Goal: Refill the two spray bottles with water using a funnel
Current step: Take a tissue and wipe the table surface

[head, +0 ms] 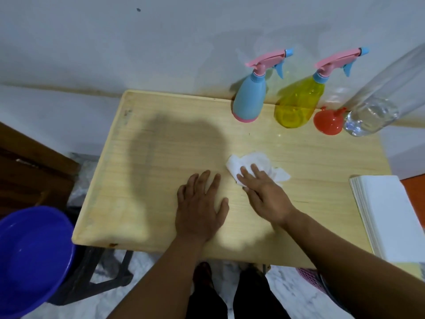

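Observation:
A blue spray bottle (249, 97) and a yellow see-through spray bottle (299, 102) stand at the back of the wooden table (161, 157), both with pink trigger heads on. A red funnel (328, 122) lies mouth-down to the right of the yellow bottle. Beside it stands a tall clear plastic water bottle (377, 104). My left hand (200, 208) rests flat on the table, fingers spread. My right hand (264, 192) presses with straight fingers on a crumpled white tissue (255, 165) in the middle of the table.
A stack of white tissues (391, 215) sits at the table's right edge. A blue basin (30, 259) stands on a dark stool at lower left. A pink basket (310, 278) shows under the table on the right. The wall runs right behind the bottles.

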